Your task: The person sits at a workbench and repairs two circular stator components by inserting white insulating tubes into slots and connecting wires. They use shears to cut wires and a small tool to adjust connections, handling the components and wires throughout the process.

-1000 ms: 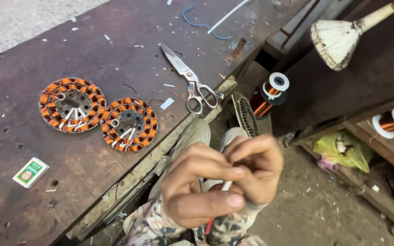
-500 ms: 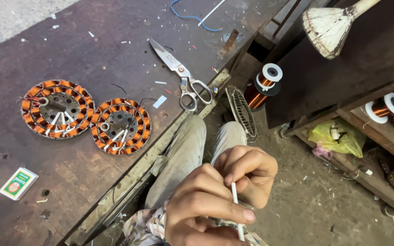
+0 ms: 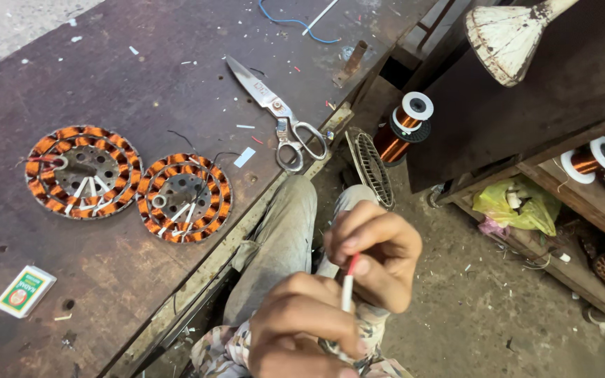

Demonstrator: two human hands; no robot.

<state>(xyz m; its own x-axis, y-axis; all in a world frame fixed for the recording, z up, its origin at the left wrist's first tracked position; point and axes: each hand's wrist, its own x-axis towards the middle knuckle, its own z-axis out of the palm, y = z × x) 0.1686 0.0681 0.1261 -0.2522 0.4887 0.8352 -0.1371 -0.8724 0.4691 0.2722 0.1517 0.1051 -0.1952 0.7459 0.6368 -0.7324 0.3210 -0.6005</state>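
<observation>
Sleeve tubing [image 3: 348, 292], a thin white tube with a red wire tip [image 3: 353, 264] poking out of its top, is sitting pinched between both hands low in the head view, above the person's lap and just off the edge of the worktop [image 3: 106, 84]. The left hand [image 3: 302, 325] is curling closed around the lower part of the tube, and the right hand [image 3: 376, 255] is closing its thumb and fingers on the upper end where the red tip is showing. Compared with a second ago, the hands are now sitting lower and more apart, and the red tip is showing at the top of the tube where only white was visible; my guess is that the wire is being fed through the sleeve. On the dark, scuffed worktop two round copper-wound motor cores [image 3: 82, 171] [image 3: 185, 197] are lying side by side, nearly touching, with large scissors [image 3: 278, 115] lying well apart from them near the edge, a small green-and-white box [image 3: 24, 290] near the left corner, and a blue wire [image 3: 292, 19] at the far end. Beyond the edge, a spool of copper wire [image 3: 404, 126] is standing beside a dark cabinet, more spools [image 3: 593, 157] are resting on a low shelf, and a yellow-green plastic bag [image 3: 516, 203] is lying on the dusty concrete floor [image 3: 470, 315].
</observation>
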